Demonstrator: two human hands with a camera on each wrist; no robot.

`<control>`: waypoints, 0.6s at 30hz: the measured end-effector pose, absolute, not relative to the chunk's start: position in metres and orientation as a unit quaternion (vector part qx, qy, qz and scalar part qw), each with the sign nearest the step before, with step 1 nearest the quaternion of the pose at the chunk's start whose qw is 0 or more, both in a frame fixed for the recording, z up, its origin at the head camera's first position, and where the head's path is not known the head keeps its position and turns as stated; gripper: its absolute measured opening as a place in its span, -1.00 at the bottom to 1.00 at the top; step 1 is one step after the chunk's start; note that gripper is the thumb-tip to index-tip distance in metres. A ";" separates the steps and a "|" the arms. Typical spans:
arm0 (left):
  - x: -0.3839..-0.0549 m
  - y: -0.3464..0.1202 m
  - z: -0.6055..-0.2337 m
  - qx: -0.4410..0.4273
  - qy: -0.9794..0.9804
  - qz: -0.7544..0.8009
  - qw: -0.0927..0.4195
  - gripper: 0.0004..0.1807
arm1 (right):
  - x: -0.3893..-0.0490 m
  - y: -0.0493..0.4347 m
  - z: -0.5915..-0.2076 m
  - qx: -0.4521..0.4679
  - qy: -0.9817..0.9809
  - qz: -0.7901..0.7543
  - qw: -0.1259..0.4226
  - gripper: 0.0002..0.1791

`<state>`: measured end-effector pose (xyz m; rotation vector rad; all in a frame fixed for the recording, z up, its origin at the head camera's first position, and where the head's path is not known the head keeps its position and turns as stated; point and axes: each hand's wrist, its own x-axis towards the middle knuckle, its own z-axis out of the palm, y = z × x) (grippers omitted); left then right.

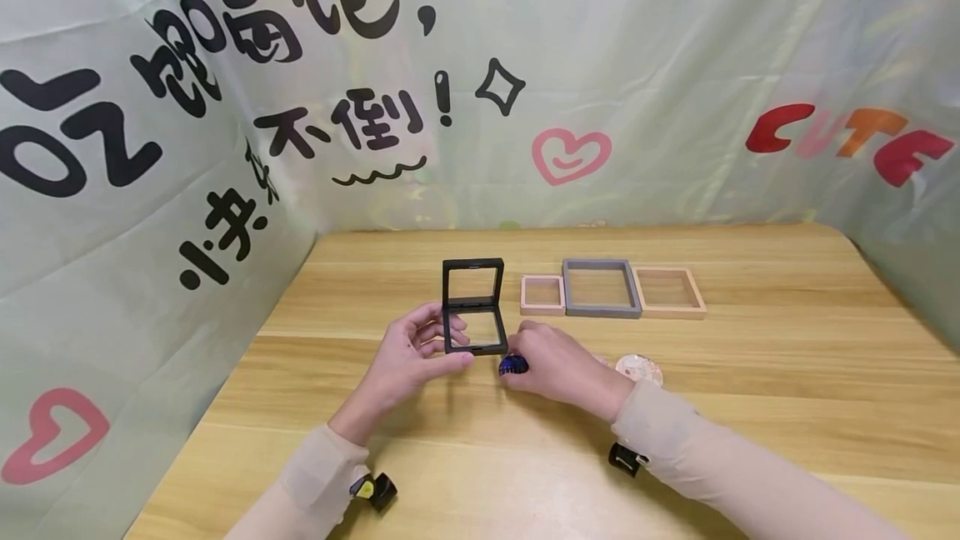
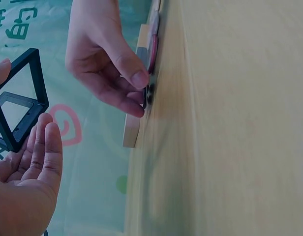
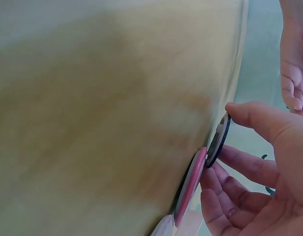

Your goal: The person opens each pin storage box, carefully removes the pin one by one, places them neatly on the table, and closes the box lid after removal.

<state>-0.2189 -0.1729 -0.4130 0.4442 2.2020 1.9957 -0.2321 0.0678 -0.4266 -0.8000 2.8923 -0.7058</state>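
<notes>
A black hinged display frame (image 1: pixel 475 304) with clear film panes is held unfolded by my left hand (image 1: pixel 408 357), its upper half standing up from the lower half. The thumb lies along the near edge, with the other fingers behind and under the frame. To the right, my right hand (image 1: pixel 558 367) pinches a thin round dark blue badge (image 1: pixel 513 366) between thumb and fingers, close over the table. In the right wrist view the badge (image 3: pixel 219 140) is on edge, overlapping a pink-rimmed round badge (image 3: pixel 191 189). A pale patterned badge (image 1: pixel 640 369) lies beside my right forearm.
Behind the hands, a small pink frame (image 1: pixel 542 312), a larger grey-purple frame (image 1: pixel 603 312) and a peach frame (image 1: pixel 670 314) lie in a row on the wooden table (image 1: pixel 787 373). Printed cloth (image 1: pixel 660 65) hangs at the back and both sides.
</notes>
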 end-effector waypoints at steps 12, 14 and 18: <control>-0.221 -0.170 -0.411 0.156 0.732 0.659 0.070 -0.34 | -0.232 0.064 -0.427 -0.259 0.947 -0.188 0.009 -0.65; -0.221 -0.169 -0.411 0.157 0.733 0.659 0.070 -0.34 | -0.231 0.065 -0.427 -0.258 0.948 -0.188 0.010 -0.62; -0.221 -0.169 -0.413 0.157 0.732 0.659 0.070 -0.33 | -0.231 0.065 -0.428 -0.256 0.948 -0.186 0.011 -0.62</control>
